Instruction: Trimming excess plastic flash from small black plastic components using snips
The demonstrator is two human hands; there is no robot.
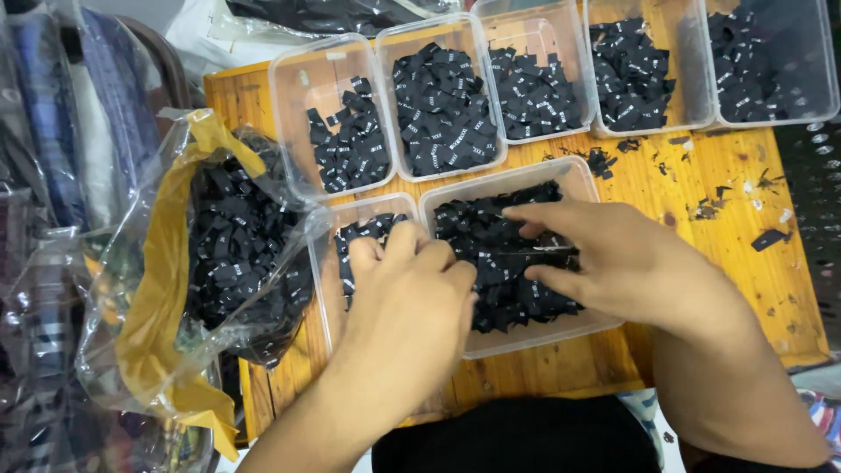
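Small black woven labels fill several clear plastic boxes on an orange wooden table [771, 280]. My left hand [412, 289] rests curled over the wall between two near boxes, the smaller one [328, 307] at left and the larger one [517, 337] at right, with its fingertips pressed on the labels. My right hand [626, 263] reaches into the larger box, its index finger stretched over the label pile [508, 263] and its thumb beneath, pinching at labels. I cannot tell how many labels each hand grips.
A row of clear boxes [438, 105] with sorted black labels lines the table's far edge. A clear plastic bag [219, 254] with yellow tape, full of labels, lies at the left. Loose scraps [766, 238] dot the right side. Bagged fabric [53, 158] is stacked at far left.
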